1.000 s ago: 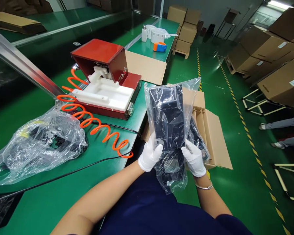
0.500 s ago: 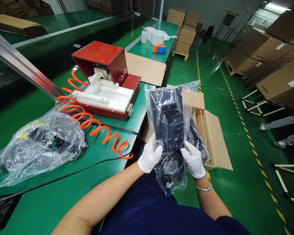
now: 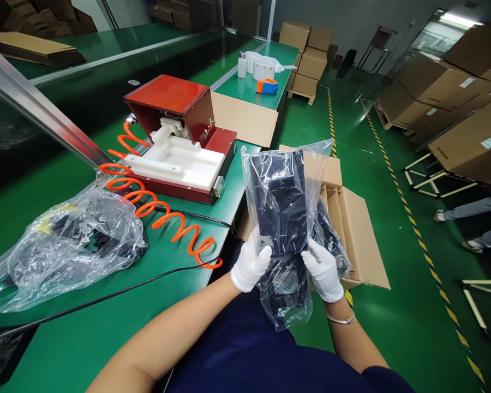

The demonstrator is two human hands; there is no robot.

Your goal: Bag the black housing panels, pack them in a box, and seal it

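A black part in a clear plastic bag (image 3: 284, 218) hangs upright in front of my body, gripped from both sides. My left hand (image 3: 251, 265), in a white glove, closes on its left edge with the thumb on top. On the right edge, my right hand (image 3: 323, 268), also gloved, pinches the bag between thumb and fingers. Behind it stands an open cardboard box (image 3: 362, 234) with dividers and another bagged black part (image 3: 331, 240). To the left, a red machine with a white fixture (image 3: 184, 161) rests on the green table (image 3: 147, 333).
An orange coiled hose (image 3: 157, 215) and a black cable cross the table near a pile of bagged parts (image 3: 77, 243). Farther back are a cardboard sheet (image 3: 245, 117), a tape dispenser (image 3: 267, 85) and stacked cartons. A person's legs (image 3: 478, 210) show at the right.
The view has shifted slightly, so the machine and table items sit a little lower and farther right. Both hands keep their hold on the bagged part, which has barely moved.
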